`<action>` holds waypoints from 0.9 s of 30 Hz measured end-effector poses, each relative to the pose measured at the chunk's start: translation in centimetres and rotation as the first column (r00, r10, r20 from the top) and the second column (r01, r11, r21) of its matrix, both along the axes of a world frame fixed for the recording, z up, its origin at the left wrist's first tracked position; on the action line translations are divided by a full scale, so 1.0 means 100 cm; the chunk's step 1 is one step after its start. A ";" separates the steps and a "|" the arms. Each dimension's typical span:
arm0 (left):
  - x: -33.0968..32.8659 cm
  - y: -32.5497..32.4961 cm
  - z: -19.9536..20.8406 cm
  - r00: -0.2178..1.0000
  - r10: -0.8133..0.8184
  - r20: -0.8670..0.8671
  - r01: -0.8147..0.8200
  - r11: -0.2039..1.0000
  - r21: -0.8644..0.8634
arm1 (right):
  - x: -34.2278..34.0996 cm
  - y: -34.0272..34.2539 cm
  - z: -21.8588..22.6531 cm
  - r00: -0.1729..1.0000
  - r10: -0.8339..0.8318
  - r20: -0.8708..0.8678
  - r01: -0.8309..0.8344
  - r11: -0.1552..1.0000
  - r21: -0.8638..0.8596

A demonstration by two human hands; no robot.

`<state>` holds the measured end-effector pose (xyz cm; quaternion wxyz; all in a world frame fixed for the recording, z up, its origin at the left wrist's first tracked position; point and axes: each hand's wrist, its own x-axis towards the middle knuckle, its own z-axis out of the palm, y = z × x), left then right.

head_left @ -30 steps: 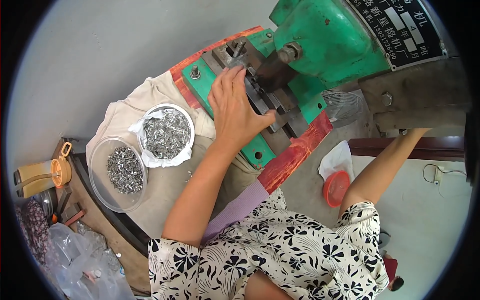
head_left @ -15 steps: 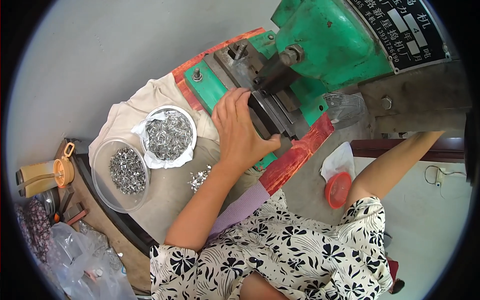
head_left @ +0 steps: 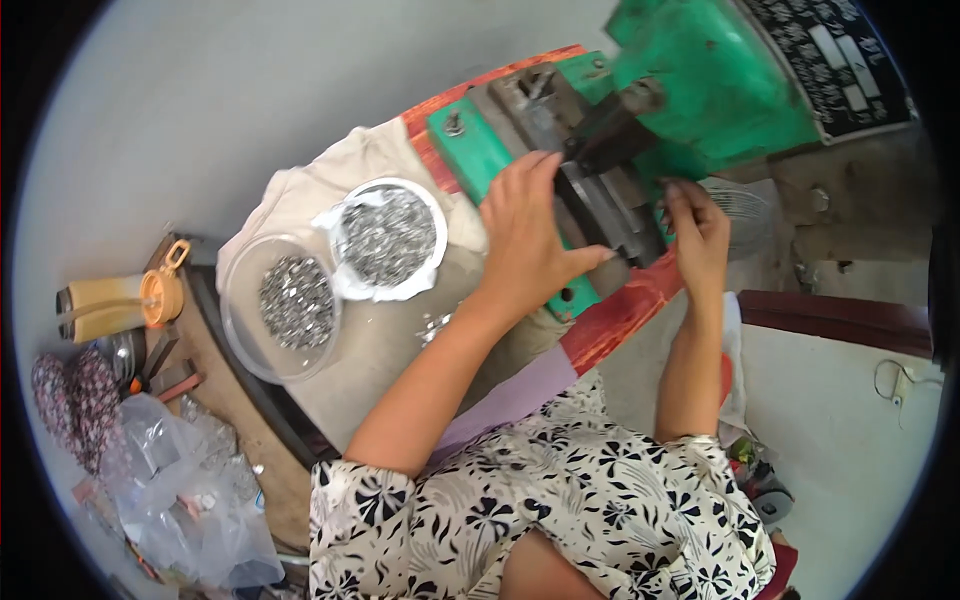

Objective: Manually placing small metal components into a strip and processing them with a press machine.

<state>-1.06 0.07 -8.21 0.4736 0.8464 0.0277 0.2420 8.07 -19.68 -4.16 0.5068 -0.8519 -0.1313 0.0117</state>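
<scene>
Die [head_left: 605, 210], a dark metal block, sat on the green base [head_left: 468, 150] of the press [head_left: 715, 95], its upper end close to the ram [head_left: 612, 137]. The left hand [head_left: 528, 225] lay along the near side, thumb and fingers wide apart, seemingly to span the block's length; whether the tips bore on metal could not be told. The right hand [head_left: 700, 230] stood at the opposite side, fingers curled and thumb close; blur concealed whether it held anything. A nut [head_left: 454, 123] sat at one corner of the base, presumably to fix it to the red board [head_left: 620, 328]. Leftward, a cloth [head_left: 300, 190] bore a lined bowl [head_left: 441, 230] and a clear tub [head_left: 232, 330], both containing small metal pieces [head_left: 390, 238], probably placed for easy reach. Loose pieces [head_left: 431, 328] lay beside the left forearm [head_left: 430, 390], which may have covered others. The picture's edge cut off the press above; contents of the bag [head_left: 190, 510], lower left, were indistinct.
</scene>
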 end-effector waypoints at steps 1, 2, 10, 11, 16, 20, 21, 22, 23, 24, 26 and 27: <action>0.002 0.001 -0.001 0.999 -0.003 0.035 0.003 1.000 0.000 | 0.003 0.004 -0.003 0.992 0.088 0.096 -0.078 0.992 -0.095; 0.005 0.000 -0.004 0.997 0.010 0.077 -0.008 1.000 -0.023 | 0.008 0.005 -0.007 0.965 0.190 0.182 -0.155 0.969 -0.194; 0.010 -0.005 0.001 0.999 -0.023 0.046 0.028 0.993 -0.114 | 0.056 -0.023 -0.006 0.923 0.190 -0.335 -0.244 0.961 -0.128; 0.011 -0.005 0.002 0.999 -0.022 0.040 0.026 0.994 -0.108 | 0.054 -0.021 -0.010 0.921 0.192 -0.339 -0.245 0.962 -0.121; 0.004 0.000 0.005 0.999 -0.040 0.003 0.040 0.992 -0.122 | 0.015 0.003 -0.009 0.999 0.038 -0.011 -0.037 0.998 0.057; -0.008 -0.005 0.002 0.996 0.063 0.065 -0.052 0.986 -0.158 | -0.036 -0.030 -0.023 0.995 0.070 0.074 -0.060 0.990 -0.131; -0.014 -0.004 0.008 0.995 0.049 0.085 -0.032 0.982 -0.187 | -0.052 -0.023 -0.019 0.984 0.153 0.090 -0.121 0.948 -0.295; -0.020 -0.004 0.006 0.996 0.047 0.080 -0.031 0.982 -0.185 | -0.069 0.007 -0.005 0.970 0.163 0.179 -0.094 0.934 -0.345; -0.024 -0.005 0.009 0.994 0.000 0.108 0.020 0.982 -0.188 | -0.066 0.007 -0.005 0.970 0.160 0.181 -0.090 0.934 -0.345; -0.028 -0.005 0.012 0.990 -0.047 0.135 0.072 0.979 -0.191 | -0.061 0.004 -0.008 0.955 0.196 0.223 -0.079 0.892 -0.445; -0.040 -0.007 0.016 0.990 -0.070 0.124 0.098 0.968 -0.230 | -0.059 -0.003 -0.010 0.936 0.237 0.260 -0.062 0.839 -0.541; -0.043 -0.008 0.015 0.984 -0.120 0.130 0.150 0.956 -0.253 | -0.061 -0.006 -0.010 0.920 0.254 0.298 -0.064 0.848 -0.526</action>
